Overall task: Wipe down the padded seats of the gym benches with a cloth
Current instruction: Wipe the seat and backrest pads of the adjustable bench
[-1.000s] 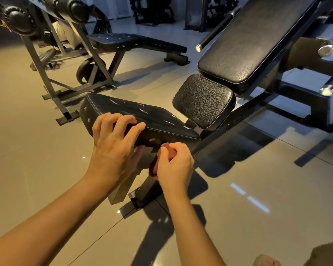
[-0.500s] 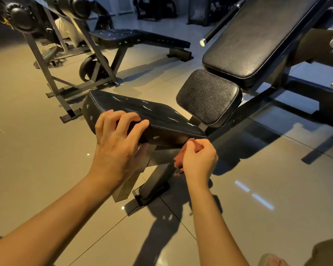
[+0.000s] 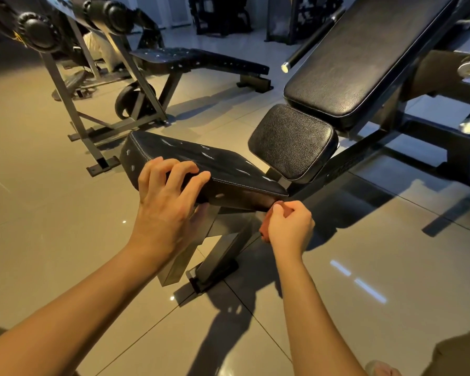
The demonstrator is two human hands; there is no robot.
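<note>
The left hand (image 3: 168,204) grips the seat pad (image 3: 217,169) while the right hand (image 3: 291,226), fisted round the cloth (image 3: 265,230), seemingly wipes its side edge; the top surface likely needs wiping next.

text: none legible | labels: none | numbers: none

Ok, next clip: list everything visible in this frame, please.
seat pad: one, black, studded, centre
small pad: one, black, just behind the seat pad
backrest: one, black, inclined, upper right
cloth: one, reddish, at the seat pad's near right corner
flat bench: one, black, background
roller pads: at least two, black, top left
floor: one, beige glossy tiles, all around
left hand: one, gripping the seat pad's near edge
right hand: one, clutching the cloth
</note>
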